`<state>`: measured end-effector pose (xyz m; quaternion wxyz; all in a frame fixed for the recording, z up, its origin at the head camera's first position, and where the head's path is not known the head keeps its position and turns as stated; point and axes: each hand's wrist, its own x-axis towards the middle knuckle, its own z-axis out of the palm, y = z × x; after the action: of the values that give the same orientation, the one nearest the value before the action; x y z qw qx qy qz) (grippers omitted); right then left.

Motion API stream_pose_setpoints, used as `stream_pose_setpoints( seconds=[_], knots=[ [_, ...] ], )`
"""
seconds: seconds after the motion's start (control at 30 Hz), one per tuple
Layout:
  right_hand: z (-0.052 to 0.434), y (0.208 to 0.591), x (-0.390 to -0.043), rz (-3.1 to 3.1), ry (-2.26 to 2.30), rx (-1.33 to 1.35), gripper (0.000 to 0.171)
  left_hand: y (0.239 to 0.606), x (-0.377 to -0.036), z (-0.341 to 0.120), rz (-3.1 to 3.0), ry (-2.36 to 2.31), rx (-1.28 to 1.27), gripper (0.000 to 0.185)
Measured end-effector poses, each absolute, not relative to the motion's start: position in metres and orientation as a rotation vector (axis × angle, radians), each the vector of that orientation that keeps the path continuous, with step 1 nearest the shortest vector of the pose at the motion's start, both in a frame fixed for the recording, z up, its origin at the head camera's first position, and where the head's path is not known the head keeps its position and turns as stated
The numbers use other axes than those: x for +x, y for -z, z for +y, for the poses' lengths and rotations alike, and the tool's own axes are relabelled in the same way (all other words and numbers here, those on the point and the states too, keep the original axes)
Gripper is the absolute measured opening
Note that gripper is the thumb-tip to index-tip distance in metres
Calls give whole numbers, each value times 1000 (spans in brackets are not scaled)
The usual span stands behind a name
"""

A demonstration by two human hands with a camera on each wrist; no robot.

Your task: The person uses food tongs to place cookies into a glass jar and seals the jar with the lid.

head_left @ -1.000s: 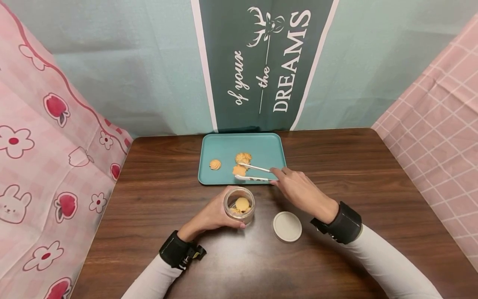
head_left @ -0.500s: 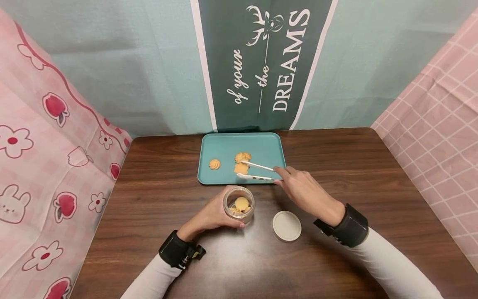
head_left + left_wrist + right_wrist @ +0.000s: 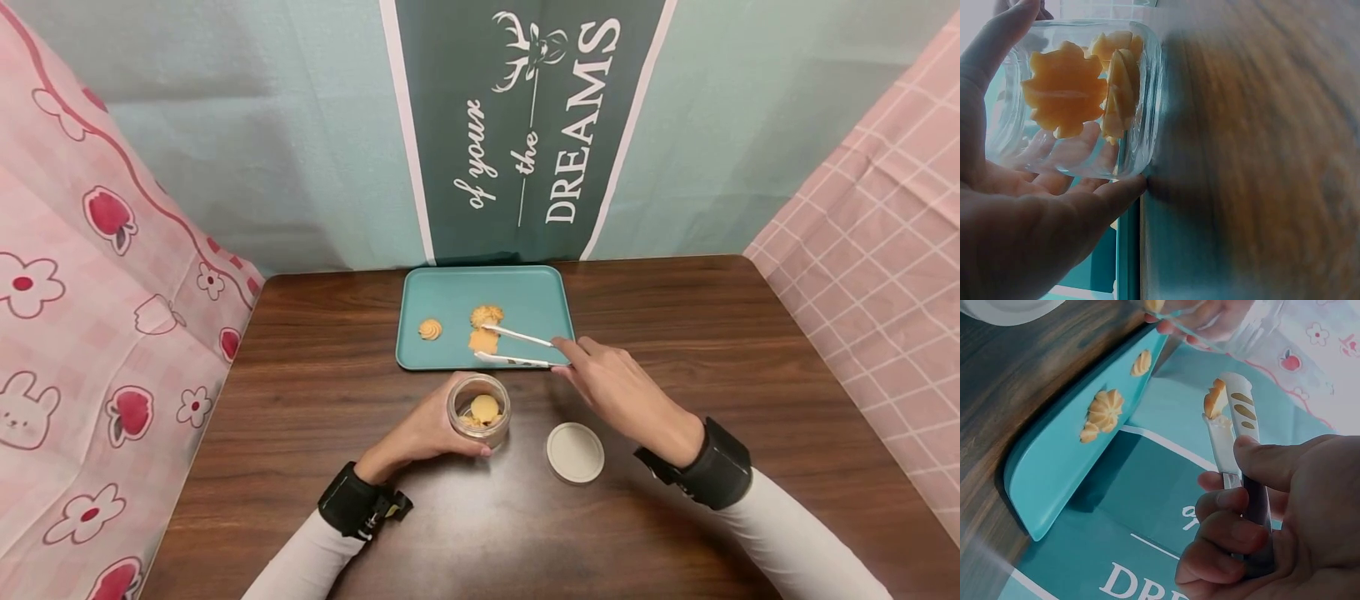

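My left hand (image 3: 426, 429) grips a clear glass jar (image 3: 1079, 164), its fingers and thumb around the wall. Several cookies, one a scalloped cookie (image 3: 1063, 90), lie inside the open-topped jar. My right hand (image 3: 618, 385) holds white-tipped tongs (image 3: 1247, 409) with fingers curled round the dark handle. Between the tong tips is a square-looking cookie (image 3: 483, 341); the right wrist view shows this cookie (image 3: 1215, 399) pinched and apart from the teal tray (image 3: 525, 287). On the tray lie a flower-shaped cookie (image 3: 487, 316), with a smaller piece by it, and a swirl cookie (image 3: 430, 330).
A round off-white lid (image 3: 575, 452) lies on the dark wooden table (image 3: 300, 350), right of the jar. A green-blue cloth (image 3: 315, 150) hangs behind the table. Pink cloths hang on the left (image 3: 127, 333) and right (image 3: 885, 250).
My right hand and wrist have shifted slightly right and toward me, with the tong tips staying around the square cookie. The left hand, jar and lid have hardly moved.
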<state>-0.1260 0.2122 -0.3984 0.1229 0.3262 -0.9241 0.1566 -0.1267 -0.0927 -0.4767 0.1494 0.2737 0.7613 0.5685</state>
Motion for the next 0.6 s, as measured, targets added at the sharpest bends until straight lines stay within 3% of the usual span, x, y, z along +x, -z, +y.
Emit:
stream_pose_setpoints(
  seconds=[0.6],
  knots=[
    [213, 389, -106, -2654, -464, 972, 39, 478, -127, -94, 2216, -1589, 754, 92]
  ],
)
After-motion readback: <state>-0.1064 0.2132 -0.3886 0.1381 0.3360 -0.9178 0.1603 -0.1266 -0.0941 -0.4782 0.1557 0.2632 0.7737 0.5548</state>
